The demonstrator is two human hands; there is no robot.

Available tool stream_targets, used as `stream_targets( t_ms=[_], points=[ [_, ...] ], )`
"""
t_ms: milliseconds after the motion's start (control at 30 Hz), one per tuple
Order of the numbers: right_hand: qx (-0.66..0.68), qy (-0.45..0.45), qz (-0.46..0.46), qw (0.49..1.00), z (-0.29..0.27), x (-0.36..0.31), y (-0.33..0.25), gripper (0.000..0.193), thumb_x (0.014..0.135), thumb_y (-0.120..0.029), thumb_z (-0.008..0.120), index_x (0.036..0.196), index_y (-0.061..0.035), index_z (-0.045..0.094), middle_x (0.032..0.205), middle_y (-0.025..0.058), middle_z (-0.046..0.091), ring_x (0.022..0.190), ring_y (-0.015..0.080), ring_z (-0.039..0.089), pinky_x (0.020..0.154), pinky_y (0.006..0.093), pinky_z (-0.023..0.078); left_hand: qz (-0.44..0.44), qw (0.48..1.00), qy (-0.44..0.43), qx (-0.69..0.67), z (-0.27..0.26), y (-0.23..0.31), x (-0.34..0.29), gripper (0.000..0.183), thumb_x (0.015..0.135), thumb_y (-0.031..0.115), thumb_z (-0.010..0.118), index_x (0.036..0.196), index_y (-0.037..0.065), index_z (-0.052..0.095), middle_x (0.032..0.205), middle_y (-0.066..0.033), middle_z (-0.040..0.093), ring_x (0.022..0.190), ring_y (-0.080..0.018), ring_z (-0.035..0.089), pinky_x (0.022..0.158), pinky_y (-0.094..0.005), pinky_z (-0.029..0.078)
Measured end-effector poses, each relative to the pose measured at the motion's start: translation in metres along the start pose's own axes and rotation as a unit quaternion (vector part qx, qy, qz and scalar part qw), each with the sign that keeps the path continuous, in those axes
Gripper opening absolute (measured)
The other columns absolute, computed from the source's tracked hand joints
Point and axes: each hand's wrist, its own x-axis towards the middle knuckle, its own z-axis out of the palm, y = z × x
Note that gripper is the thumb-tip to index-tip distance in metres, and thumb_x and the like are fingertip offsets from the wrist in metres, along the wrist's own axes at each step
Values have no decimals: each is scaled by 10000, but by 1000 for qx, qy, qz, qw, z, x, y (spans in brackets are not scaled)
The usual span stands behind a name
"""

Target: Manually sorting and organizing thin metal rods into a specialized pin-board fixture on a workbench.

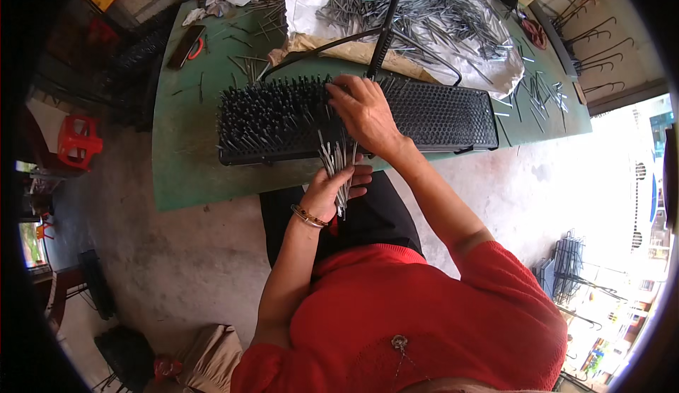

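Note:
My left hand (pixel 327 193) is wrapped round a loose bundle of thin silvery metal rods (pixel 335 161), held just in front of a long black perforated rack (pixel 445 113). Over the middle of the rack, my right hand (pixel 368 116) has its fingertips pinched together; what they hold, if anything, is hidden. Many dark-tipped rods (pixel 265 113) stand upright, some leaning, in the rack's left half. The right half shows bare rows of small holes. A black metal bar with a frame (pixel 382 48) rises behind the rack.
A white sack (pixel 300 11) spread on the green table (pixel 187 170) carries a big heap of rods (pixel 417 11). Loose rods (pixel 541 96) lie at the right. Red-handled scissors (pixel 196 48) lie far left. A red stool (pixel 79 142) stands on the floor.

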Motion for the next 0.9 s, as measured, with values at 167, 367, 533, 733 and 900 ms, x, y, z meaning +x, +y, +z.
stream_targets(
  t_ms=[167,367,533,733,900],
  points=[
    [-57,-21,-113,992,-9,10,-7,314,789,-70,618,1102,-53,609,1209,89,522,1011,277,512,841,381,403,15,999,23,-24,-1,3,2,342,941,168,521,1257,43,490,1086,-122,630,949,-199,631,778,-337,537],
    [19,101,-52,993,-13,-3,-4,264,794,-93,645,1053,-41,640,1031,100,634,923,275,575,823,377,437,31,999,19,-24,0,3,-1,334,943,153,513,1257,44,490,1085,-127,631,942,-196,631,773,-333,540],
    [110,-27,58,992,-29,-24,-10,196,814,-168,690,914,1,683,829,123,661,787,245,627,714,347,491,58,998,-8,3,8,9,-3,325,945,139,506,1253,37,490,1071,-131,636,916,-187,637,729,-301,542],
    [312,-24,271,910,-33,-21,1,223,826,-117,694,998,17,647,774,45,664,719,66,586,639,226,476,38,999,-1,23,8,4,3,329,940,144,517,1250,35,498,1030,-101,647,862,-149,629,685,-274,533],
    [258,102,220,935,-16,-8,0,294,811,-66,691,1094,-31,620,841,50,678,772,74,625,700,243,501,18,1000,25,-1,11,4,8,306,930,138,538,1214,26,528,1004,-103,654,847,-145,632,699,-279,538]
  ],
)
